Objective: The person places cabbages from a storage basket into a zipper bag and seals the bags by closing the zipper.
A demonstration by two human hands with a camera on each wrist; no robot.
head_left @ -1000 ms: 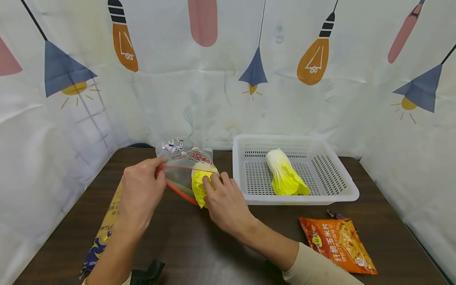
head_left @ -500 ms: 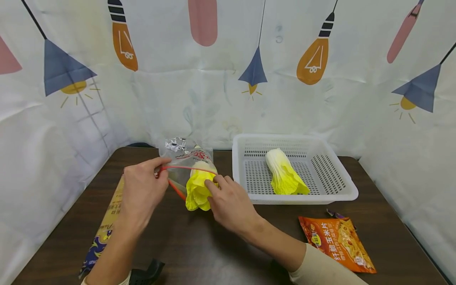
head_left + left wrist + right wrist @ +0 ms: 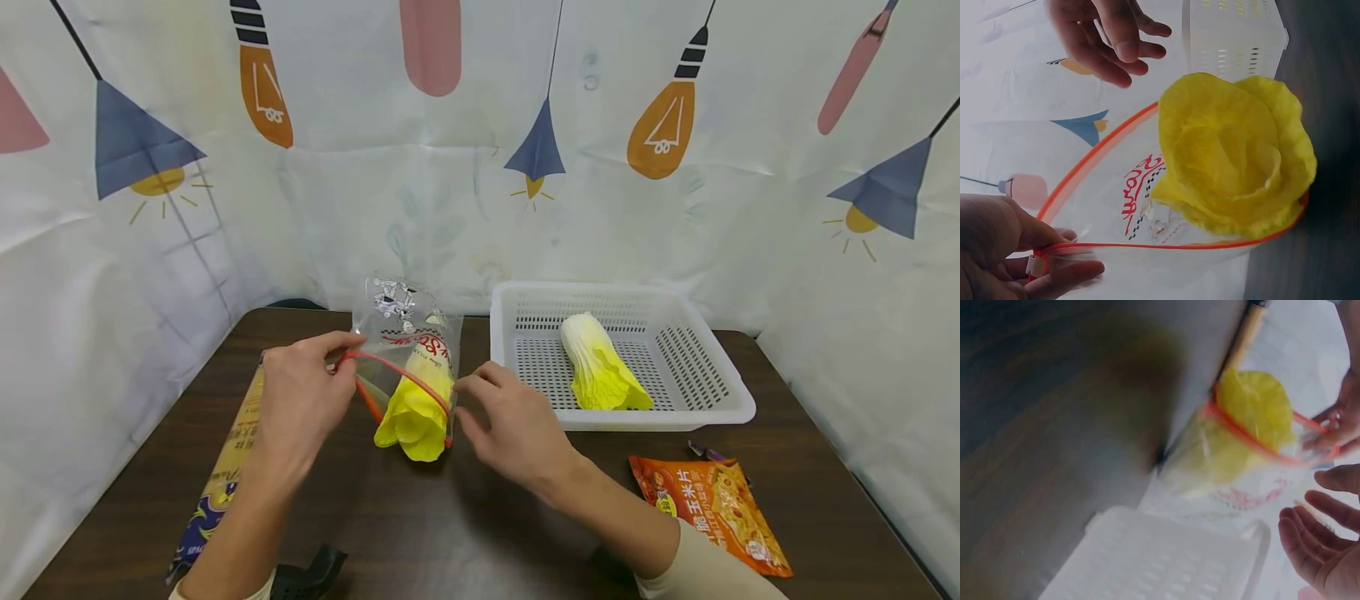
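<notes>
Roughly halfway was how I judged it. My left hand (image 3: 300, 400) pinched the red-rimmed mouth of the clear zip bag (image 3: 405, 342) between thumb and fingers, holding it open on the dark table (image 3: 465, 517). One yellow cabbage (image 3: 412, 412) sat stem-first inside the bag, its leafy head poking out past the red rim; the left wrist view showed that ruffled top (image 3: 1235, 156) bulging over the zip line, so it was not fully seated. My right hand (image 3: 517, 425) hovered just beside the bag's mouth, fingers relaxed and slightly spread, gripping nothing. From the blurred right wrist view I could only guess that its fingertips (image 3: 1310, 544) were a little clear of the plastic rather than touching it.

A second cabbage (image 3: 600, 367) lay in the white perforated basket (image 3: 720, 408), to the right of the bag and well apart from either hand. What was left, as I read it: pushing the first cabbage down past the rim, dealing with the one in the basket, and closing the zip. An orange snack packet (image 3: 712, 517) lay near my right forearm, and a long printed wrapper (image 3: 225, 475) under my left arm; neither was touched.
</notes>
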